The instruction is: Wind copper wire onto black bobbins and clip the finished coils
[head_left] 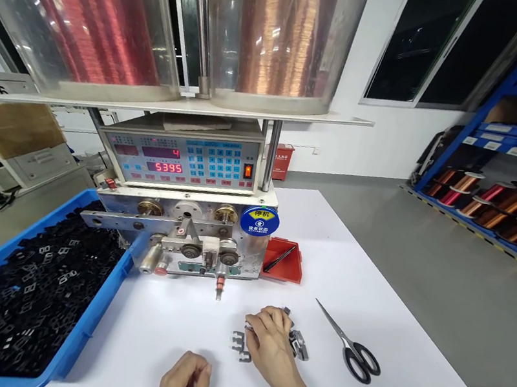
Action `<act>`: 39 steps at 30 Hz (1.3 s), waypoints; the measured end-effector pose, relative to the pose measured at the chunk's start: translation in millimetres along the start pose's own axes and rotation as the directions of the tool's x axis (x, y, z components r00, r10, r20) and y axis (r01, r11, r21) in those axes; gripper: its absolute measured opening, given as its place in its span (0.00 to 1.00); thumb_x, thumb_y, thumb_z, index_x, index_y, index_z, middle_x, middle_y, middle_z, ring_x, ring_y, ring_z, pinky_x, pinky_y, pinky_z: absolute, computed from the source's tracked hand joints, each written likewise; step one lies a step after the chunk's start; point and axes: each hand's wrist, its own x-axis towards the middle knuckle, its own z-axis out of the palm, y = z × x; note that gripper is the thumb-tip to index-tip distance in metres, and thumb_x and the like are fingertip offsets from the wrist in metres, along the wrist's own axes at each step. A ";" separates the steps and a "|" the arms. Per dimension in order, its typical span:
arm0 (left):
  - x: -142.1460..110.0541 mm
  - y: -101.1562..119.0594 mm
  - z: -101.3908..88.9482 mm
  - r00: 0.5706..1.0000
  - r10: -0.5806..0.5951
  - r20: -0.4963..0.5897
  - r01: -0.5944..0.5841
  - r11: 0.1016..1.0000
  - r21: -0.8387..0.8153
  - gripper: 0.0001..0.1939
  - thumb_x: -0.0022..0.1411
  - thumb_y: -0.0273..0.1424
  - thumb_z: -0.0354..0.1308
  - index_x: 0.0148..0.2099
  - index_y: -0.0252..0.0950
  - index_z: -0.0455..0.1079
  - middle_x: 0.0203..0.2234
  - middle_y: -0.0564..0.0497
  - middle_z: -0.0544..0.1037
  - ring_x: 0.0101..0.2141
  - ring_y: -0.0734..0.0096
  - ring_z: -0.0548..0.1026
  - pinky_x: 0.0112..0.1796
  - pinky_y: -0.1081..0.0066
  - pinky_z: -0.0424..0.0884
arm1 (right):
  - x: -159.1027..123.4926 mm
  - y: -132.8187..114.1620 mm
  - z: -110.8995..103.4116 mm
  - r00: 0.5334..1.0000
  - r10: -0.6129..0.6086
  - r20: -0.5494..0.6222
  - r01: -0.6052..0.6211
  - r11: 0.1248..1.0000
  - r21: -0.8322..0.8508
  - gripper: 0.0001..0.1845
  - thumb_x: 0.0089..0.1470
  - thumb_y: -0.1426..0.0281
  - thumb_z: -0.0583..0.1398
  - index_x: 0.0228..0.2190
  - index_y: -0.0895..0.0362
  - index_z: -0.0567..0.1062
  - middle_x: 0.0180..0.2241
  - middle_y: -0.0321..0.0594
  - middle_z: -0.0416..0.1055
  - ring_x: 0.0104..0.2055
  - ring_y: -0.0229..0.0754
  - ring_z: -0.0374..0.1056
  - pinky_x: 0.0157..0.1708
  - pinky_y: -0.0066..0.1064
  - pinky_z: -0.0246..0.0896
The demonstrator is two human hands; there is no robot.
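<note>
My right hand (271, 346) reaches over the white tabletop, its bent fingers pressed down among several small dark grey notched parts (241, 346). More of these grey parts (299, 345) lie against its right side. Whatever sits under the fingertips is hidden. My left hand (184, 384) rests near the front edge, loosely curled into a fist, with nothing showing between thumb and fingers. A coil winding machine (175, 226) stands beyond both hands, its display lit and a short spindle (219, 287) pointing towards me. Right of my right hand lies a pair of black-handled scissors (357, 358), slightly parted.
At left, a blue bin (92, 331) is full of small black plastic parts. Beside the machine sits a red tray (295, 271) with a black pen (280, 259) in it. Clear cylinders above hold red (92, 4) and copper wire spools (278, 33). Shelving with spools stands far right.
</note>
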 end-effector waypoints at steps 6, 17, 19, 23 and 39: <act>0.9 2.9 -1.4 0.999 0.031 -0.013 -0.031 0.999 0.006 0.17 0.64 0.39 0.49 0.25 0.39 0.64 0.18 0.56 0.64 0.18 0.75 0.63 0.22 0.74 0.60 | 0.4 -1.3 -5.7 1.000 0.014 -0.009 -0.014 1.000 0.023 0.10 0.54 0.76 0.57 0.37 0.54 0.75 0.33 0.39 0.73 0.42 0.46 0.61 0.47 0.43 0.49; 2.4 5.3 -3.0 0.999 0.044 -0.019 -0.043 0.999 0.024 0.17 0.64 0.39 0.49 0.25 0.39 0.64 0.17 0.56 0.65 0.18 0.74 0.63 0.21 0.75 0.60 | 3.4 7.4 -4.8 0.991 0.077 0.107 -0.075 0.997 -0.020 0.15 0.52 0.73 0.60 0.42 0.50 0.76 0.48 0.41 0.72 0.54 0.54 0.58 0.52 0.49 0.52; 2.5 6.3 -3.1 0.998 0.052 -0.022 -0.051 0.998 0.019 0.17 0.64 0.39 0.49 0.25 0.39 0.64 0.17 0.55 0.65 0.18 0.74 0.63 0.21 0.74 0.60 | 2.0 10.4 -6.9 0.990 0.089 0.109 -0.086 0.996 -0.031 0.19 0.51 0.74 0.59 0.45 0.52 0.74 0.49 0.43 0.72 0.55 0.55 0.58 0.52 0.49 0.52; 2.2 8.0 -2.6 0.998 0.053 -0.030 -0.053 0.999 0.006 0.17 0.64 0.39 0.48 0.25 0.39 0.64 0.17 0.56 0.64 0.18 0.74 0.63 0.21 0.74 0.60 | 1.2 14.2 -8.9 0.988 0.099 0.115 -0.092 0.994 -0.059 0.21 0.49 0.77 0.56 0.46 0.55 0.74 0.48 0.45 0.72 0.56 0.55 0.57 0.54 0.50 0.52; 1.8 8.1 -1.5 0.998 0.039 -0.043 -0.038 0.999 0.002 0.17 0.64 0.39 0.49 0.25 0.39 0.64 0.17 0.56 0.64 0.18 0.74 0.63 0.21 0.74 0.61 | 2.3 14.7 -9.5 0.996 0.067 0.051 -0.065 0.997 -0.049 0.20 0.43 0.85 0.54 0.30 0.51 0.76 0.29 0.38 0.72 0.37 0.44 0.63 0.45 0.39 0.51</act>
